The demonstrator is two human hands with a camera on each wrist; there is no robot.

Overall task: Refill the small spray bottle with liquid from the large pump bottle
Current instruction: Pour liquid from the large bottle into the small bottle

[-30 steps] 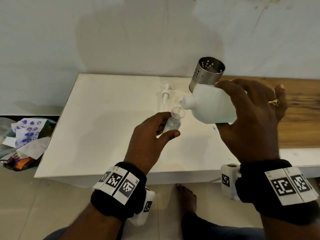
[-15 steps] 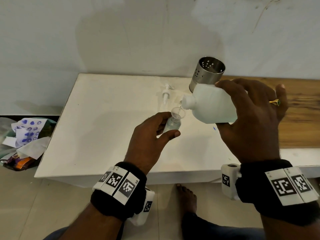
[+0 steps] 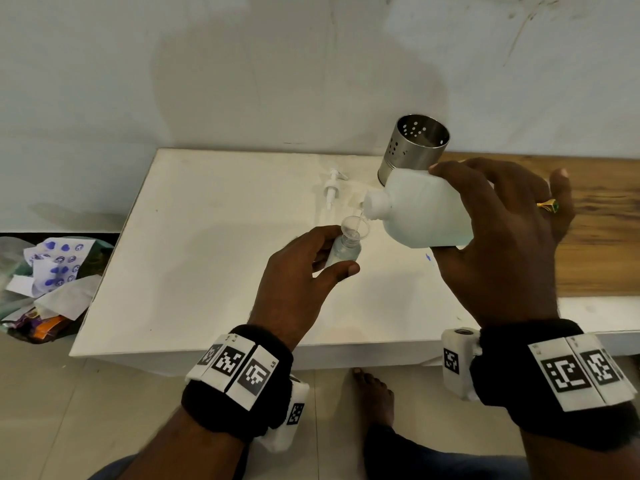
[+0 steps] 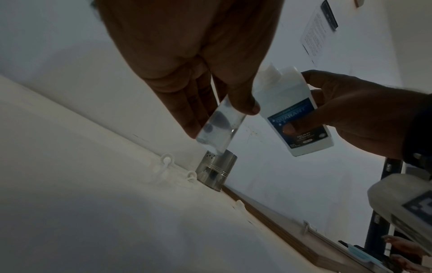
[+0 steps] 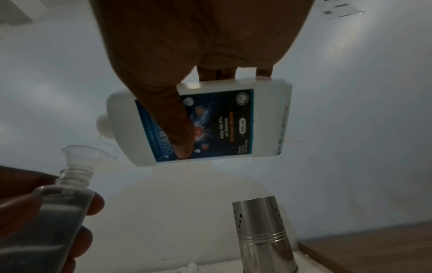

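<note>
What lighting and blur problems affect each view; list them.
Head view: evenly lit and sharp, edges bowed by the wide lens. Left wrist view: dim and noisy, the left hand a dark shape. Right wrist view: dim, right hand backlit, yet the sanitizer bottle label stays partly legible.

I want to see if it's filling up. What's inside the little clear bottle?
Clear liquid shows through the small spray bottle, and a tiny funnel sits in its neck. The left hand grips it, so fingers cover part of the level.

It looked like a plain home room: a low white table (image 3: pixel 194 258) against a stained wall (image 3: pixel 242 71), tiled floor (image 3: pixel 52 410), a bare foot (image 3: pixel 372 396).
</note>
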